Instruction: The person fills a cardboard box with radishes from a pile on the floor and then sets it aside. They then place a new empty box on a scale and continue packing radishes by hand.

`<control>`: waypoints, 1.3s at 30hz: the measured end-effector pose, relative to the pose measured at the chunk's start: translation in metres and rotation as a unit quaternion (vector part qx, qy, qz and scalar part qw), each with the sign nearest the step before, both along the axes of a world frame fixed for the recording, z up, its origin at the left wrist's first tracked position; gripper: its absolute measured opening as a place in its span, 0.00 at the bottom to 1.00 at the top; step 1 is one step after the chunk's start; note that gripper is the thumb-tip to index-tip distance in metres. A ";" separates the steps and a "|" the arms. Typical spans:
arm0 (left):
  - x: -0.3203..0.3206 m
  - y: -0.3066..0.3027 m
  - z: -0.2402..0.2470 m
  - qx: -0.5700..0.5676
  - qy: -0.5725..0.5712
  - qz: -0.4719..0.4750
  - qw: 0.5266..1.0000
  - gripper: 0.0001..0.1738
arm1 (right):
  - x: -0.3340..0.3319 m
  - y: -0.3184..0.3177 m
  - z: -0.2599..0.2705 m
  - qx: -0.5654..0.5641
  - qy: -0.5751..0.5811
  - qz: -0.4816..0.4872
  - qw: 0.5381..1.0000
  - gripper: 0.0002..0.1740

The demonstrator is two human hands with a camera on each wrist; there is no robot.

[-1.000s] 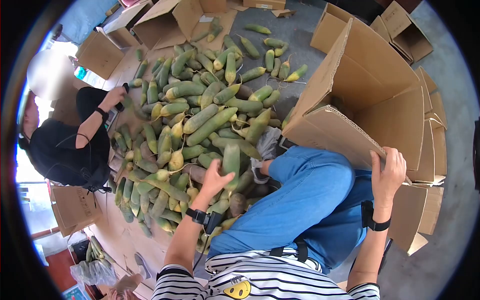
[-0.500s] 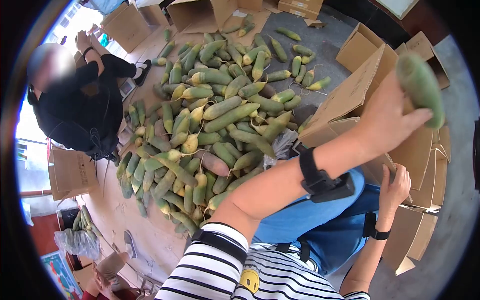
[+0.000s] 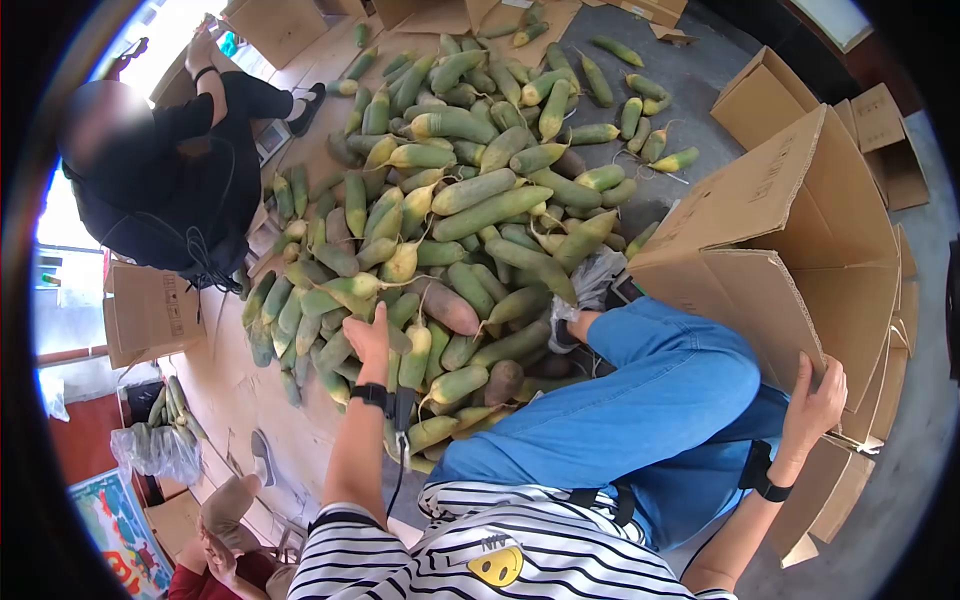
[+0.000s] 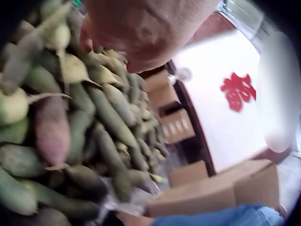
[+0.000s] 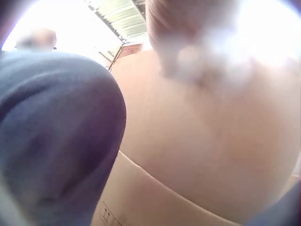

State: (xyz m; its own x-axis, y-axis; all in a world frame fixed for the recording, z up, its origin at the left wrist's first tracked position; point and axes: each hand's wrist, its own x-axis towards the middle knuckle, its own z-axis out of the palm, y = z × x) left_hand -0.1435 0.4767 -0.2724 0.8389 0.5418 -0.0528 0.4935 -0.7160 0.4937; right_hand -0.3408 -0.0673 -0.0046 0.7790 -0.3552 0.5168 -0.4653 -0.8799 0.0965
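Long green radishes (image 3: 490, 205), some with yellowish root ends, lie heaped on the floor in front of me. My left hand (image 3: 368, 342) is at the near left part of the heap, thumb apart from the fingers, close to a yellow-ended radish (image 3: 415, 355). In the left wrist view the left hand (image 4: 148, 30) hangs over the heap and its fingertips are partly hidden. At the right, my right hand (image 3: 815, 395) grips the near flap edge of an open cardboard box (image 3: 735, 285), thumb on one side of the board.
My bent leg in blue jeans (image 3: 620, 400) lies between heap and box. A person in black (image 3: 165, 190) sits at the left. More cardboard boxes (image 3: 155, 310) stand around, and clear plastic (image 3: 595, 280) lies by my foot. Another person (image 3: 225, 550) is at lower left.
The left hand lifted a radish from the heap, carried it right over the box, and is now back at the heap without it. The right hand keeps its grip on the box flap.
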 end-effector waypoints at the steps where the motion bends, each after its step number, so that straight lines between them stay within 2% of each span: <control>1: 0.003 0.000 0.000 -0.002 0.052 0.042 0.998 0.34 | 0.000 -0.001 0.000 -0.002 0.003 0.001 1.000 0.15; 3: 0.009 0.000 -0.006 0.011 0.071 0.046 0.996 0.36 | -0.001 -0.003 0.000 -0.003 0.001 0.006 1.000 0.15; 6: 0.012 0.006 -0.018 0.024 0.091 0.128 0.987 0.38 | 0.000 -0.001 0.000 -0.005 0.006 -0.002 1.000 0.15; 11: -0.010 0.034 -0.050 -0.041 0.050 0.097 0.993 0.34 | -0.001 0.001 0.001 0.001 0.015 -0.011 1.000 0.15; 13: -0.016 0.032 -0.035 -0.105 0.002 -0.026 0.994 0.31 | 0.001 0.001 0.001 0.000 0.010 -0.005 1.000 0.15; 14: -0.019 0.026 -0.037 -0.035 -0.016 -0.102 0.994 0.28 | 0.002 0.000 0.002 -0.001 0.007 0.000 1.000 0.15; 15: -0.017 0.014 -0.030 -0.034 -0.015 -0.105 0.994 0.28 | 0.002 0.000 0.002 -0.002 0.004 0.005 1.000 0.15; 17: -0.011 -0.021 -0.001 0.020 -0.044 -0.309 0.950 0.27 | 0.003 0.001 0.003 0.002 0.007 -0.001 1.000 0.15; 19: 0.007 -0.053 0.018 0.049 0.022 -0.407 0.912 0.27 | 0.003 0.002 0.002 0.006 0.011 -0.006 1.000 0.15; 20: 0.016 -0.064 0.013 0.048 0.024 -0.409 0.911 0.27 | 0.003 0.002 0.002 0.007 0.008 -0.010 1.000 0.15; 22: 0.037 -0.090 0.004 0.212 0.113 -0.566 0.789 0.24 | 0.002 0.001 0.002 0.008 0.005 -0.022 1.000 0.15; 23: 0.043 -0.105 0.004 0.211 0.113 -0.571 0.785 0.24 | 0.001 0.002 0.002 0.009 0.005 -0.020 1.000 0.14; 25: 0.053 -0.145 0.024 0.213 0.187 -0.597 0.750 0.25 | 0.001 0.004 0.002 0.010 0.008 -0.024 1.000 0.14; 26: 0.059 -0.161 0.018 0.212 0.188 -0.603 0.746 0.25 | 0.001 0.006 0.003 0.015 0.009 -0.031 0.999 0.14; 28: 0.071 -0.189 -0.008 0.175 0.144 -0.598 0.769 0.25 | 0.002 0.008 0.004 0.020 0.013 -0.042 0.999 0.14; 29: 0.073 -0.199 -0.023 0.173 0.145 -0.601 0.767 0.25 | 0.003 0.009 0.004 0.016 0.014 -0.040 0.999 0.14; 31: 0.076 -0.217 -0.052 0.207 0.057 -0.609 0.763 0.27 | 0.006 0.009 0.006 0.009 0.018 -0.040 0.999 0.14; 33: 0.076 -0.230 -0.073 0.211 0.084 -0.610 0.759 0.30 | 0.008 0.010 0.008 0.027 0.025 -0.053 0.998 0.14; 35: 0.075 -0.237 -0.098 0.228 0.048 -0.604 0.762 0.21 | 0.008 0.008 0.007 0.027 0.022 -0.051 0.998 0.14; 36: 0.075 -0.241 -0.097 0.239 0.003 -0.600 0.764 0.20 | 0.008 0.008 0.006 0.029 0.017 -0.047 0.998 0.14; 37: 0.077 -0.245 -0.094 0.237 0.004 -0.603 0.762 0.20 | 0.007 0.007 0.006 0.029 0.020 -0.050 0.998 0.14; 39: 0.085 -0.251 -0.085 0.252 0.114 -0.610 0.742 0.18 | 0.008 0.008 0.006 0.033 0.016 -0.041 0.998 0.13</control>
